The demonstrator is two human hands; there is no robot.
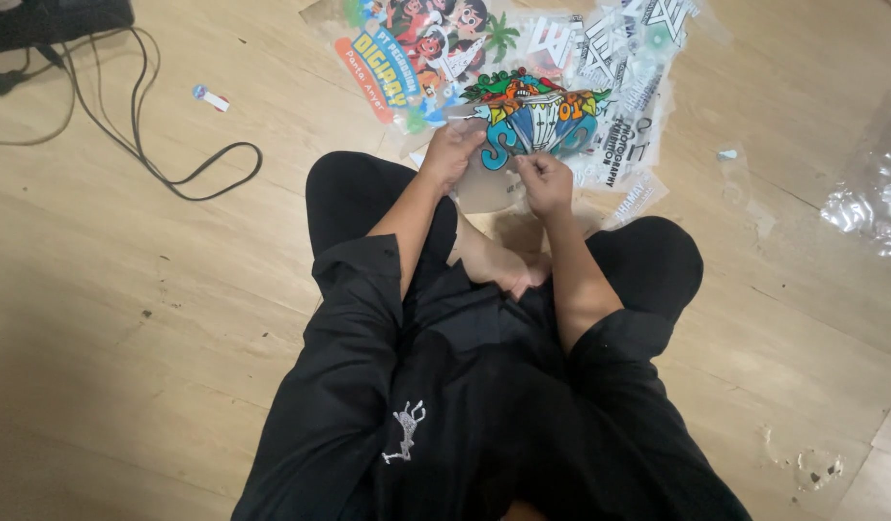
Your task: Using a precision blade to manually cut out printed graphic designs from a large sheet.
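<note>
I sit cross-legged on a wooden floor in black clothes. My left hand (452, 151) presses down on a clear film sheet bearing a colourful blue, green and orange sticker design (537, 118). My right hand (544, 179) pinches the lower edge of that same design, fingers closed on it. Both hands meet just above my knees. More printed sheets lie beyond: a cartoon-character sheet (421, 43) at the upper left of the pile and black-and-white lettering sheets (624, 58) at the upper right.
A black cable (146, 145) loops across the floor at the upper left, running from a dark device (50, 19) in the corner. A small sticker scrap (211, 96) lies near it. Crumpled clear plastic (870, 193) sits at the right edge. A chipped floor spot (812, 468) is at the lower right.
</note>
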